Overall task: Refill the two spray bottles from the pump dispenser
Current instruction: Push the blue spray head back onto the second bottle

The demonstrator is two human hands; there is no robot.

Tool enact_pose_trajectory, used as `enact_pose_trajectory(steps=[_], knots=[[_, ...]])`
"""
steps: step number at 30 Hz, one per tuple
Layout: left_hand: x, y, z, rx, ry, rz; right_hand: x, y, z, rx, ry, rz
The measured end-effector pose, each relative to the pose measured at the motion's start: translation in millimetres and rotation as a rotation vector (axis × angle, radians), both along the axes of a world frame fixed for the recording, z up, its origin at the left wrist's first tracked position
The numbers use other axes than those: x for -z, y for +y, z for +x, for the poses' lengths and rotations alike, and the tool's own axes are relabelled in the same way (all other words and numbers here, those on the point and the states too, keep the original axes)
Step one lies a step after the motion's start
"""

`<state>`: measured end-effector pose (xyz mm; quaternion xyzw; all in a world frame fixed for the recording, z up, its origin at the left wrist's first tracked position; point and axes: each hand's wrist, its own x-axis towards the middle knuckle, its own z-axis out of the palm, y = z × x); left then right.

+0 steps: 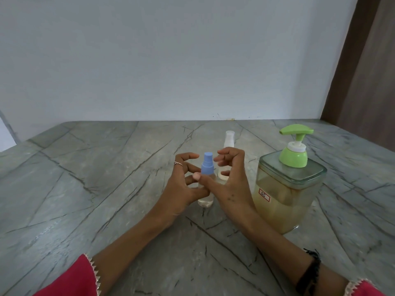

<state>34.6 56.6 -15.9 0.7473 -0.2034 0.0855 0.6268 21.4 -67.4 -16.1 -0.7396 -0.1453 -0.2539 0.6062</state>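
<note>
Blue-capped spray bottle (206, 180) stands on the table (85, 189), pump dispenser (288, 189) near; left hand (181, 186) grips its body, right hand (228, 178) hovers loosely curled, empty — light, slick plastic; hold low, twist the cap

Home: marble counter (106, 189), plain wall (171, 60)

I work at a grey stone countertop (89, 189) veined with dark, crack-like lines. Behind it stands a plain pale wall (171, 56), and a brown panel (363, 71) runs down the far right. I wear red sleeves (70, 278) with pale scalloped trim and a black wristband (310, 272).
</note>
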Motion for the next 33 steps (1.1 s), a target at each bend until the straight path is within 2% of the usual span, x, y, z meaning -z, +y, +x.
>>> enact_pose_trajectory(steps=[5, 13, 15, 19, 21, 29, 33], knots=[[-0.9, -0.2, -1.9, -0.001, 0.014, -0.033, 0.3, -2.2, -3.9, -0.279, 0.009, 0.153], [-1.3, -5.8, -2.7, -0.038, -0.036, 0.028, -1.8, -3.1, 1.9, -0.002, -0.014, 0.074], [-2.4, -5.9, -3.5, -0.057, -0.037, 0.04, -1.5, -2.1, 0.9, -0.011, 0.005, 0.053], [-3.2, -3.4, -3.9, -0.06, 0.017, 0.015, -1.7, -5.5, -4.3, -0.242, 0.026, 0.117], [-2.5, -3.5, -3.3, -0.06, 0.016, 0.017, -2.3, -6.9, -5.0, -0.284, 0.058, 0.165], [0.0, -5.7, -0.9, -0.045, 0.023, 0.025, -9.1, -6.6, -4.9, -0.04, 0.071, 0.142], [-2.1, -6.7, -2.7, -0.036, 0.04, 0.03, -5.9, -4.1, -9.7, -0.098, 0.098, 0.087]])
